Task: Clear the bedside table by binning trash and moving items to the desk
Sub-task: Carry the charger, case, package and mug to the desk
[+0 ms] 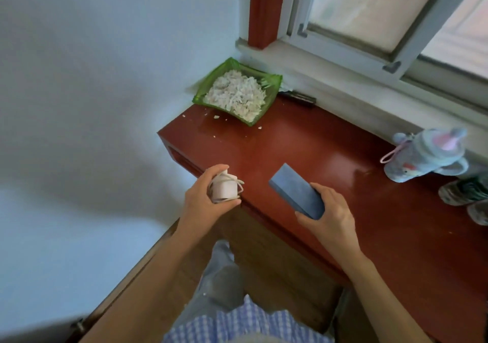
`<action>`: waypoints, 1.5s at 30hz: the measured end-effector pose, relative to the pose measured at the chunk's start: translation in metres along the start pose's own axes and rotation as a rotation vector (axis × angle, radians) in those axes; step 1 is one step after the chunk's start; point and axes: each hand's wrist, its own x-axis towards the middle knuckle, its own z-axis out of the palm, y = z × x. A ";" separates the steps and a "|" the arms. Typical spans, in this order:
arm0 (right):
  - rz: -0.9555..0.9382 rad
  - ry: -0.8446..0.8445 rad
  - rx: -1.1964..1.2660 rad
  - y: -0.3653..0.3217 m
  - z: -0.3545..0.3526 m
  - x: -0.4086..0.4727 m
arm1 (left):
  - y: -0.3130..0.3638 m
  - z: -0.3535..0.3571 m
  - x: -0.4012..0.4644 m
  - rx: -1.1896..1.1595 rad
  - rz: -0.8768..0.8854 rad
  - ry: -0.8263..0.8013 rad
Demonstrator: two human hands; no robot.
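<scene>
Pale blue wall fills the left, meeting the red desk (330,157) at its corner; the left hand (203,197) is closed round a white charger (224,188) wound in its cable, just over the desk's front edge; set it well inboard, I judge; the right hand (330,210) grips a blue box (295,190) above bare wood; open room lies between the green dish (272,83) of shells and the plush bottle (425,155).

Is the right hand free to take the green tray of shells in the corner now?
Probably not yet: the right hand already grips a blue box. The desk surface toward the green tray looks unobstructed.
</scene>
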 end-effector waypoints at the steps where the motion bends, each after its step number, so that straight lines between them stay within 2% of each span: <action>1: 0.013 0.009 -0.006 -0.004 0.007 0.012 | -0.006 -0.004 0.019 -0.006 0.012 -0.023; 9: 0.148 0.078 -0.066 -0.025 0.046 0.103 | -0.041 -0.033 0.138 -0.009 0.062 -0.170; 15: 0.219 0.052 -0.110 -0.008 0.061 0.159 | -0.067 -0.028 0.178 -0.002 0.041 -0.223; 20: 0.225 -0.035 -0.120 0.030 0.072 0.213 | -0.085 -0.009 0.195 0.003 0.023 -0.226; 24: 0.218 -0.122 -0.125 0.059 0.081 0.254 | -0.092 0.007 0.199 0.016 -0.061 -0.187; 31: 0.208 -0.181 -0.118 0.090 0.094 0.318 | -0.099 0.024 0.214 0.039 -0.131 -0.131; 38: 0.189 -0.248 -0.076 0.098 0.107 0.342 | -0.109 0.029 0.219 0.057 -0.181 -0.128; 45: 0.170 -0.241 -0.073 0.101 0.110 0.339 | -0.112 0.027 0.216 0.075 -0.173 -0.143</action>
